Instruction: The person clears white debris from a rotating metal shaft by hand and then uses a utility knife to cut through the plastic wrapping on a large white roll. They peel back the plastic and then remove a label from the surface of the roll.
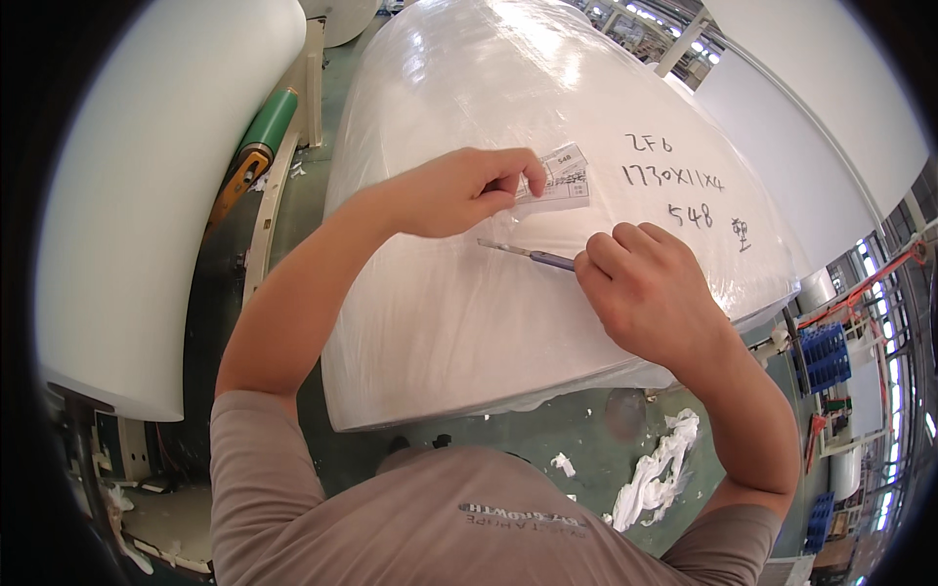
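Bright overhead light glares off the plastic-wrapped roll [547,195]; fisheye bends edges, with dark corners.

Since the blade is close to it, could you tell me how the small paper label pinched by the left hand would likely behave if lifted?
The label looks thin and flat, so probably floppy and very light. It lies on glossy wrap over the big white roll, so it may slip. The left hand pinches its edge; it would likely tear easily.

Single head-worn fisheye view, looking steeply down over the person's own chest, close on the wrapped white roll [547,244] at centre, forearms entering from six o'clock, green floor [576,425] below, edges bending toward the rim
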{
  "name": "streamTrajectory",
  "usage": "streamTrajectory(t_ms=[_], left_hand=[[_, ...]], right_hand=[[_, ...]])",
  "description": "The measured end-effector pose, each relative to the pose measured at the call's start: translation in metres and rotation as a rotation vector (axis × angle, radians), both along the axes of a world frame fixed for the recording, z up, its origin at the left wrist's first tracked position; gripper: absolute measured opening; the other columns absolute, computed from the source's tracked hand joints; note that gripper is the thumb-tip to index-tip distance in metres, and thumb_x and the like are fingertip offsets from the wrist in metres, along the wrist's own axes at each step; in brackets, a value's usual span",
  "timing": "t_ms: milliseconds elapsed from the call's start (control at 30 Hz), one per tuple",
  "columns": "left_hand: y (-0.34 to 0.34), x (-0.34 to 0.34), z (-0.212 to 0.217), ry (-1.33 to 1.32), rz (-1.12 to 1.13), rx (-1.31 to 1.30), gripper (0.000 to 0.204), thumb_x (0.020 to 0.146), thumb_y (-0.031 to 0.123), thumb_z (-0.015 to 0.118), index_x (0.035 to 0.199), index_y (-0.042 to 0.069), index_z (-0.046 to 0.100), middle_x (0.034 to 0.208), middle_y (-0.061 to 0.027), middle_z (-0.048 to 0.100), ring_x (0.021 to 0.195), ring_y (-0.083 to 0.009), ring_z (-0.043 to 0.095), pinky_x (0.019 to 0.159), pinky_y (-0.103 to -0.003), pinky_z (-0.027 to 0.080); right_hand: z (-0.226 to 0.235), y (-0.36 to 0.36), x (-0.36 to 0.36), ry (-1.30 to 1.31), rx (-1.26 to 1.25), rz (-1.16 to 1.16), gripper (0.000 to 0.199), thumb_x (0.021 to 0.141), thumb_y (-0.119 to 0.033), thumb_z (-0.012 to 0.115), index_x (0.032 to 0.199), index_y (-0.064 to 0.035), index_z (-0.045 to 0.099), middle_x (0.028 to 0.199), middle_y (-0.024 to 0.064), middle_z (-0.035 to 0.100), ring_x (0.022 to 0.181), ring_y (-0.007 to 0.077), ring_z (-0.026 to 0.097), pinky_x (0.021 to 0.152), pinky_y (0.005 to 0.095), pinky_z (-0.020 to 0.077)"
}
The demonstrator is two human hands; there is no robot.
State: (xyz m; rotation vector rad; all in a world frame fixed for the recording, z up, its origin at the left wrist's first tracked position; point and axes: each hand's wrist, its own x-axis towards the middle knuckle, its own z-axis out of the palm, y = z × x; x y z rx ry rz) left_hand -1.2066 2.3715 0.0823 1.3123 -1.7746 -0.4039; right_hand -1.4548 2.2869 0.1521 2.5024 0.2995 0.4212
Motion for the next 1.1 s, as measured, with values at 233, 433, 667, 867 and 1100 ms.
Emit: streamTrajectory(t_ms=[233,433,667,867,1100], left_hand=[[-0.001,-0.017,-0.01,-0.033,0.009,-0.02,0.034,0.086,0.002,0.065,0.119,0.005,0.057,0.076,-0.0043,0.056,0.071,-0.0155,0.052,0.068,-0.03,0.046],[-0.002,-0.019,-0.002,-0.107,0.061,0.003,0.027,0.084,0.008,0.072,0.105,0.002,0.056,0.072,-0.0065,0.056,0.067,-0.018,0.053,0.062,-0.033,0.044],[-0.001,-0.032,0.013,-0.228,0.016,0.081,0.027,0.082,0.018,0.077,0.084,0.0,0.056,0.076,-0.0111,0.06,0.067,-0.0246,0.055,0.064,-0.036,0.045],[-0.007,-0.03,0.013,-0.322,0.113,0.131,0.019,0.084,0.016,0.069,0.081,0.001,0.059,0.073,-0.0126,0.062,0.067,-0.0268,0.057,0.063,-0.038,0.045],[0.005,-0.004,0.029,-0.251,0.132,0.016,0.02,0.086,0.013,0.062,0.076,-0.003,0.057,0.059,-0.0136,0.051,0.054,-0.02,0.044,0.054,-0.034,0.039]], right_hand=[[-0.003,-0.004,-0.001,0.017,-0.007,0.001,0.01,0.067,-0.009,0.063,0.06,-0.0073,0.056,0.071,0.0045,0.051,0.067,0.0194,0.053,0.061,0.0318,0.046],[-0.001,0.001,-0.002,0.041,-0.026,-0.015,0.012,0.067,-0.009,0.063,0.058,-0.0075,0.055,0.07,0.0045,0.049,0.065,0.0193,0.052,0.06,0.0322,0.0447],[0.006,0.006,-0.011,0.08,-0.024,-0.066,0.014,0.067,-0.009,0.063,0.057,-0.0074,0.053,0.069,0.0046,0.049,0.065,0.0194,0.051,0.058,0.0329,0.0433],[0.008,0.007,-0.015,0.076,-0.004,-0.036,0.015,0.066,-0.009,0.063,0.057,-0.0074,0.051,0.068,0.0044,0.045,0.064,0.0195,0.048,0.058,0.0328,0.0416],[-0.002,0.003,-0.004,0.027,-0.065,-0.033,0.02,0.063,-0.012,0.063,0.08,-0.0002,0.065,0.075,0.0047,0.048,0.069,0.0187,0.049,0.06,0.0309,0.0435]])
